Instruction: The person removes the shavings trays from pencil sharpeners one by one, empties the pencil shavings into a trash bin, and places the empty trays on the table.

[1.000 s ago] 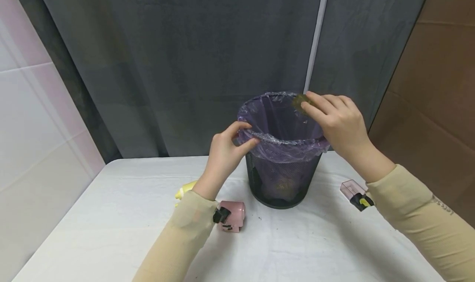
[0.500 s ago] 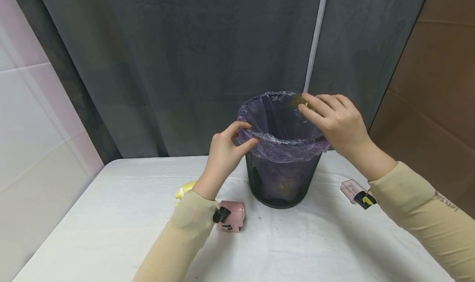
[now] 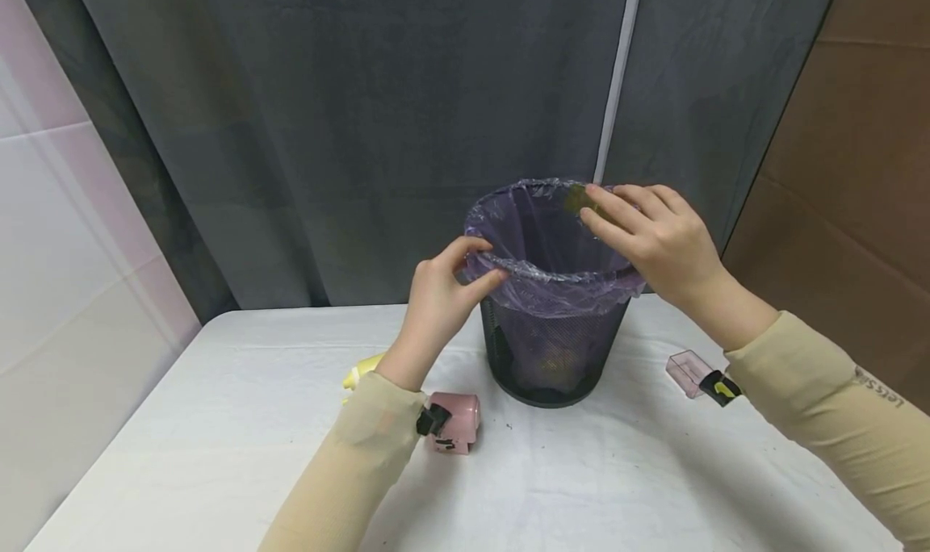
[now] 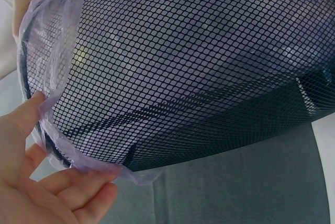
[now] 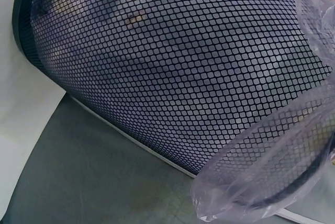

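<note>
A black mesh wastebasket point(image 3: 494, 350) stands upright on the table, with a purple bin liner point(image 3: 574, 298) folded over its rim. At its near left, my left hand point(image 3: 446, 294) pinches the liner's edge between thumb and fingers; the left wrist view shows the thumb on the lilac plastic point(image 4: 57, 72). Across the opening, my right hand point(image 3: 657, 229) is at the right side of the rim. An olive-green, thin-looking piece point(image 3: 576, 198) shows at its fingertips, partly hidden by them. Through the mesh, yellowish bits point(image 5: 135, 18) show low inside the basket.
Under the left wrist lies a pink rounded thing point(image 3: 465, 415), with a yellow item point(image 3: 363, 369) half hidden beyond the arm. A clear pinkish box point(image 3: 686, 372) is near the right sleeve. Grey curtain point(image 3: 363, 132) hangs behind; a brown panel point(image 3: 835, 213) stands right.
My right hand has shifted slightly left over the opening, and the olive-green piece has moved with it, now less visible behind the fingers. The left hand keeps its place on the liner.
</note>
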A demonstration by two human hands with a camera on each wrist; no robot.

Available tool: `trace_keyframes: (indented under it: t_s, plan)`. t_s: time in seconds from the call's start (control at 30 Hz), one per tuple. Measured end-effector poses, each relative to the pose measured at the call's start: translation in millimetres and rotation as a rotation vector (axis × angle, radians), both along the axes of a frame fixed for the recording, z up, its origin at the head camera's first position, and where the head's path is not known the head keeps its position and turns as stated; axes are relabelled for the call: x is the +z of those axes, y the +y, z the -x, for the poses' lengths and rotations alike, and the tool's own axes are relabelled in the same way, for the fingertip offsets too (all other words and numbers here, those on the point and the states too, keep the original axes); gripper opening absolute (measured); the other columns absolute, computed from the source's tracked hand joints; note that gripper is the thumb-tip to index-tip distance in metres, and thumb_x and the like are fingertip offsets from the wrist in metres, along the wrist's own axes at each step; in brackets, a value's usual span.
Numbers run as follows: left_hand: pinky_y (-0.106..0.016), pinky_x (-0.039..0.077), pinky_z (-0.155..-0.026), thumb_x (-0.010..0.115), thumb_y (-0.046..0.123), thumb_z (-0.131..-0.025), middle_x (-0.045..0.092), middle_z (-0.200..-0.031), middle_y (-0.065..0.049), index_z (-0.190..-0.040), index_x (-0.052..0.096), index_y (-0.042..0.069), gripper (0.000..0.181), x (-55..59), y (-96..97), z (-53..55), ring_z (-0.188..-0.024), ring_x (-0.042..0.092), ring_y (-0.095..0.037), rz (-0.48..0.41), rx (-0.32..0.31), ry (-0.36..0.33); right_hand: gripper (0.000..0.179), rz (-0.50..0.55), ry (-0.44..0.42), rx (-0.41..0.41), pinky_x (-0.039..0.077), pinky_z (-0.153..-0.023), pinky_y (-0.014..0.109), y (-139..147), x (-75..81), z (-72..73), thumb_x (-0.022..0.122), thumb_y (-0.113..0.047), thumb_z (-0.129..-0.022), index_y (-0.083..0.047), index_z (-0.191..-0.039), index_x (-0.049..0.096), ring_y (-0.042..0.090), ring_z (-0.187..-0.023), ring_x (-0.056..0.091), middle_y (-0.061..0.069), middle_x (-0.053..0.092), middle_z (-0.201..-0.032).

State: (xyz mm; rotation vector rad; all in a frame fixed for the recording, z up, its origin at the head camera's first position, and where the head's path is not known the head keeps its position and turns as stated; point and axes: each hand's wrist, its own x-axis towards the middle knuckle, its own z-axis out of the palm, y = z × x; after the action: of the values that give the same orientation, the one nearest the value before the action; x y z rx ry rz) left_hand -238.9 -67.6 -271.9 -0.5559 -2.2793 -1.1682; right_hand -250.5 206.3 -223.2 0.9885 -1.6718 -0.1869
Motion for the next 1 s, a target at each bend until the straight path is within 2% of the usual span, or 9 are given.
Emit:
trace_keyframes:
  t_s: [0.57, 0.8, 1.0]
  plan:
    - [-0.038, 0.05, -0.077, 0.079, 0.025, -0.081, 0.07, -0.104, -0.005, -0.111, 0.067, 0.015, 0.034, 0.0, -1.0, -0.2, -0.094, 0.062, -0.021, -0.002, -0.003, -0.006, 0.043, -0.064, -0.017, -0.006, 0.048, -0.077, 0.05, 0.3, 1.6, -0.7, 0.057, 0.022, -0.083, -0.002, -0.117, 0.064, 0.039, -0.097, 0.059, 0.016, 0.059, -0.127]
    - [-0.04, 0.05, -0.079, 0.079, 0.024, -0.081, 0.069, -0.105, -0.006, -0.112, 0.067, 0.013, 0.035, 0.5, -1.7, -1.3, -0.095, 0.062, -0.021, -0.005, -0.005, -0.008, 0.048, -0.125, -0.02, -0.062, 0.048, -0.081, 0.048, 1.1, 3.3, -2.5, 0.063, 0.022, -0.078, -0.004, -0.119, 0.063, 0.037, -0.101, 0.058, 0.015, 0.058, -0.129]
    - [-0.04, 0.05, -0.08, 0.079, 0.025, -0.081, 0.069, -0.107, -0.005, -0.112, 0.067, 0.014, 0.035, -0.2, -1.3, -0.8, -0.096, 0.062, -0.021, -0.004, -0.004, -0.015, 0.05, -0.133, -0.024, -0.07, 0.048, -0.082, 0.048, 1.3, 3.3, -3.3, 0.066, 0.021, -0.076, -0.004, -0.119, 0.064, 0.037, -0.101, 0.057, 0.015, 0.058, -0.128]
